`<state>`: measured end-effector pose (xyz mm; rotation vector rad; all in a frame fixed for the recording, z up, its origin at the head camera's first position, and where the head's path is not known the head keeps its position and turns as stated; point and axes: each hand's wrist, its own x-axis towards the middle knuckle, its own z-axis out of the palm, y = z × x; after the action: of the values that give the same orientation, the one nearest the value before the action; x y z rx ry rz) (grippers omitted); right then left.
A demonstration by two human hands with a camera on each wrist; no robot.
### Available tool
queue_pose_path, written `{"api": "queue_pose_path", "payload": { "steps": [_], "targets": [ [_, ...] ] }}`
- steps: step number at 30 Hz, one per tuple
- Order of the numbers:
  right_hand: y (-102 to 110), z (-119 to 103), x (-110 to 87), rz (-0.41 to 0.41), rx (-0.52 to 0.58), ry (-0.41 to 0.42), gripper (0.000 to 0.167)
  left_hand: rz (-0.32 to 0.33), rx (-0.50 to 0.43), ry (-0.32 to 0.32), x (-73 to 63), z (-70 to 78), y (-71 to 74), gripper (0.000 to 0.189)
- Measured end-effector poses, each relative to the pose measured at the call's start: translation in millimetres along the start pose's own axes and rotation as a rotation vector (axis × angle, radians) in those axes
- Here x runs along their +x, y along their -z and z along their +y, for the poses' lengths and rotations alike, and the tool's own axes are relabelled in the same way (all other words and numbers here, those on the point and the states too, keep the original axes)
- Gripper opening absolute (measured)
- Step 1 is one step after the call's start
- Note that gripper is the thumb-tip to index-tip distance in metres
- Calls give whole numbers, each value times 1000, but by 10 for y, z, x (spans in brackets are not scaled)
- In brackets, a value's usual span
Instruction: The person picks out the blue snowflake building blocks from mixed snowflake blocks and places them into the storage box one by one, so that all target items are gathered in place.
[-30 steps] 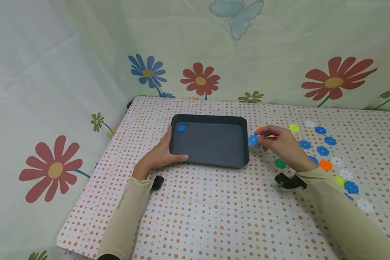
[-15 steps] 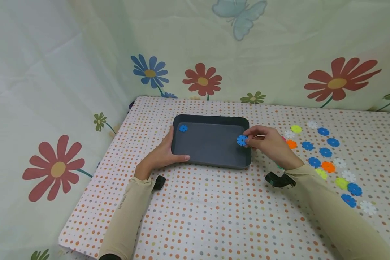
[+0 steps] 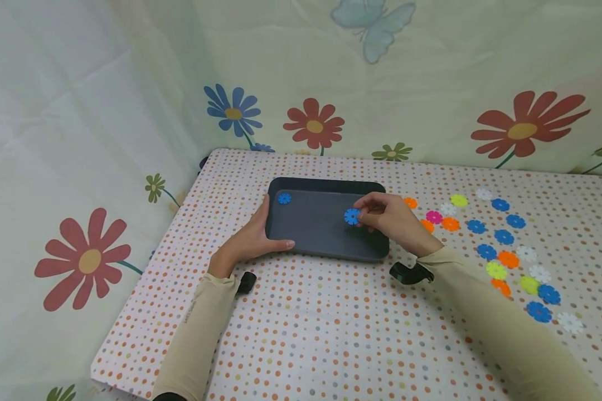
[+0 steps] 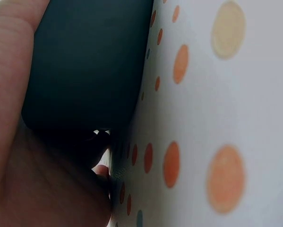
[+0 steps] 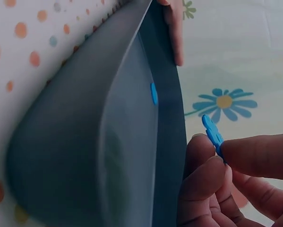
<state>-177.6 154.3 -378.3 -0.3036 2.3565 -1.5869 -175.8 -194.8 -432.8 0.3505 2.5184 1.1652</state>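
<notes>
My left hand (image 3: pixel 252 236) grips the near-left corner of a dark grey rectangular tray (image 3: pixel 311 228), its thumb along the front rim. The left wrist view shows the tray's dark outer wall (image 4: pixel 94 61) against the palm. Between thumb and fingers my right hand (image 3: pixel 388 219) pinches a blue snowflake disc (image 3: pixel 352 216), held above the right part of the tray. Seen edge-on in the right wrist view, that blue disc (image 5: pixel 213 135) is tilted. Another blue disc (image 3: pixel 284 199) lies in the tray's far-left corner.
Right of the tray, several loose discs lie scattered on the dotted tablecloth (image 3: pixel 301 334): blue (image 3: pixel 504 236), orange (image 3: pixel 509 259), yellow (image 3: pixel 459 200), white (image 3: pixel 571 322) and a pink disc (image 3: pixel 433 217). A flowered curtain (image 3: pixel 421 83) hangs behind the table.
My right hand has carried the blue disc leftward, from just outside the tray's right edge to above its inside. The left hand has kept its hold on the tray.
</notes>
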Motion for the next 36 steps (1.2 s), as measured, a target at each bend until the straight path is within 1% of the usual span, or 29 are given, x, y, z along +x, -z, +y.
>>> {"api": "queue_pose_path", "payload": {
  "steps": [7, 13, 18, 24, 32, 36],
  "targets": [
    [-125, -69, 123, -38, 18, 12, 25, 1, 5, 10, 6, 1, -17, 142],
    [-251, -110, 243, -43, 72, 32, 23, 0, 11, 6, 15, -14, -20, 142],
    [-380, -134, 349, -44, 112, 49, 21, 1, -2, -1, 14, -24, -15, 142],
    [-521, -189, 455, -64, 148, 45, 19, -3, -9, -1, 4, -18, -23, 140],
    [-663, -301, 608, -106, 131, 3, 16, 2, -14, -17, 11, 0, -19, 142],
    [-730, -344, 700, -129, 119, 0, 16, 8, -9, -33, 11, -12, 1, 142]
  ]
}}
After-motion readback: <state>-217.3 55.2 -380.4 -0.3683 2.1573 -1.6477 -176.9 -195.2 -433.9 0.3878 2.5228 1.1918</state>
